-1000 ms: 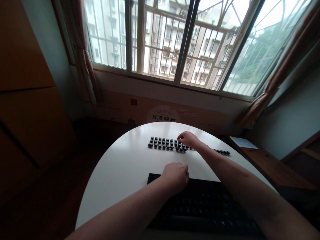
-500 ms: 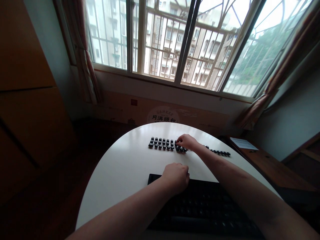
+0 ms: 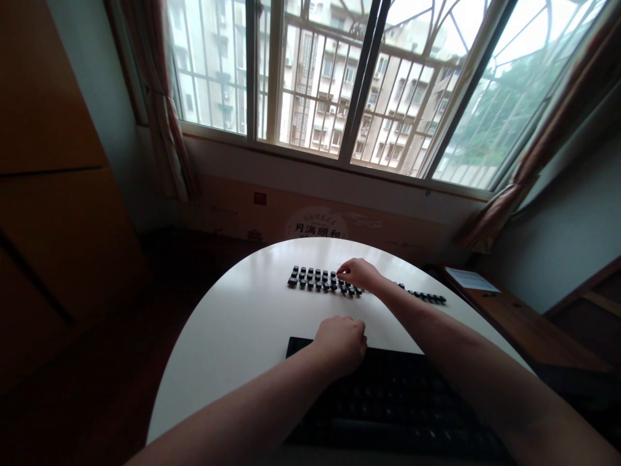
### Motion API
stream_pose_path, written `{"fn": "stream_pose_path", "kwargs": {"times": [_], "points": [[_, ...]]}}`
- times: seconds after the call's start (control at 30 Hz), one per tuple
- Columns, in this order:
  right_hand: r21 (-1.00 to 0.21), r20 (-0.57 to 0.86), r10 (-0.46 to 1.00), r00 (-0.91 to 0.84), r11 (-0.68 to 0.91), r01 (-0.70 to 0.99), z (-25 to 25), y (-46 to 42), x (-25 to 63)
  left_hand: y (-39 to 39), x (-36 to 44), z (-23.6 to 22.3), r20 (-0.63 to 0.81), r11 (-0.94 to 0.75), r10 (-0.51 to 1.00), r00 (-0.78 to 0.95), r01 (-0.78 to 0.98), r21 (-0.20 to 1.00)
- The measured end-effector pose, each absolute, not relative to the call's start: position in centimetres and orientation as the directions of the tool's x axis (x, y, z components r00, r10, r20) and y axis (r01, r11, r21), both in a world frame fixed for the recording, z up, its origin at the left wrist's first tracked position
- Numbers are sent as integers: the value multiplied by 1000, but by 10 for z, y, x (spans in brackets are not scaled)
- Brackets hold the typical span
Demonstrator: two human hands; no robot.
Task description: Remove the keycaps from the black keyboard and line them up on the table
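Observation:
Black keycaps (image 3: 317, 279) stand in short rows on the white round table, toward its far side. My right hand (image 3: 359, 274) reaches to the right end of these rows, its fingers pinched at a keycap and hiding part of the row. A black keyboard (image 3: 383, 395) lies at the near edge, dark and partly covered by both forearms. Over its upper left part rests my left hand (image 3: 341, 345), closed with the fingers curled under. Whatever those fingers hold, if anything, is hidden.
More keycaps (image 3: 427, 297) form a line to the right, behind my right forearm. The table (image 3: 218, 349) has a curved edge. Beyond it are a printed carton (image 3: 276, 213), a barred window, curtains, and a wooden desk (image 3: 524, 317) with a paper sheet (image 3: 471, 279) on it.
My right hand has shifted slightly left and away from me along the keycap rows, uncovering some of the nearer keycaps. The left hand stays almost still over the keyboard.

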State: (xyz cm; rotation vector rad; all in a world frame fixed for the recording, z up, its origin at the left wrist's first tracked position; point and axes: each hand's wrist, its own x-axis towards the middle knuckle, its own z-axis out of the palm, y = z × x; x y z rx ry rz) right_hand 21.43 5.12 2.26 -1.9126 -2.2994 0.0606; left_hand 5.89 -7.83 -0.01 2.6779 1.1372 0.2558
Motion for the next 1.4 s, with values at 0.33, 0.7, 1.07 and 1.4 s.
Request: {"fn": "stream_pose_path", "kwargs": {"times": [0.33, 0.7, 1.07, 1.4], "points": [[-83, 53, 977, -206, 210, 974, 19, 57, 201, -79, 59, 1, 66, -673, 727, 684, 689, 269], [-92, 114, 962, -249, 260, 961, 32, 46, 205, -78, 60, -1, 67, -677, 722, 689, 683, 275], [-50, 48, 972, -228, 231, 972, 24, 34, 196, -77, 60, -3, 89, -676, 725, 683, 681, 282], [-42, 1, 965, -262, 262, 964, 21, 37, 194, -78, 60, -2, 85, -675, 724, 684, 679, 288]]}}
